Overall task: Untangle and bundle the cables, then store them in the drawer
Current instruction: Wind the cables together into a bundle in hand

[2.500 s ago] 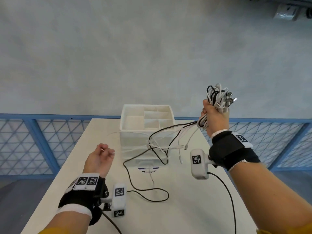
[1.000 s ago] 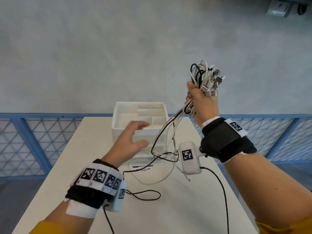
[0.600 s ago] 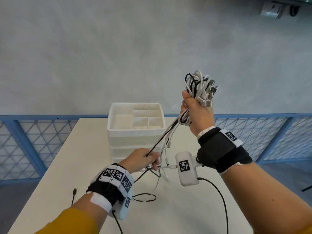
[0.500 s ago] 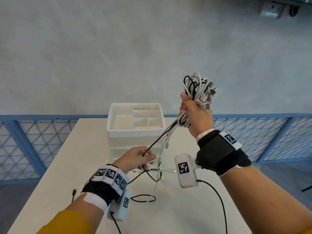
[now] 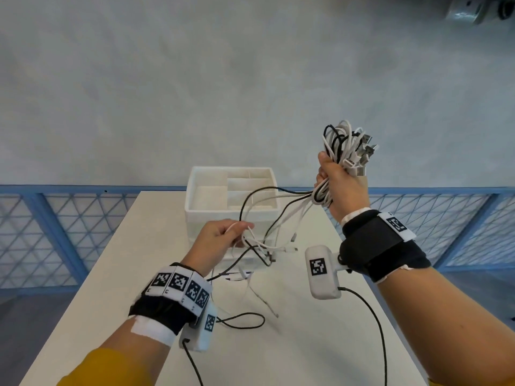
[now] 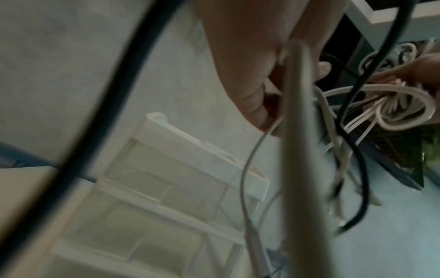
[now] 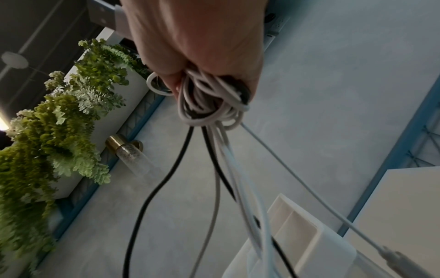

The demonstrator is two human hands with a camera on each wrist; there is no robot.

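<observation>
Lifted a little since half a second ago, the left hand (image 5: 221, 235) pinches a thin white cable (image 5: 252, 236); the right hand (image 5: 338, 183) clutches the cable bundle (image 5: 347, 146) above the drawer organizer (image 5: 231, 213) on the counter (image 5: 306, 344); hard tugging could tighten the snarl.

Office: white table (image 5: 306, 344), planter greenery (image 7: 59, 122)

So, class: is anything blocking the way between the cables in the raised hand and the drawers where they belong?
Yes. The right hand grips the cable bundle above the drawer unit, whose drawers show no opening. Loose cable ends, some pinched by the left hand, hang tangled across the drawer fronts.
</observation>
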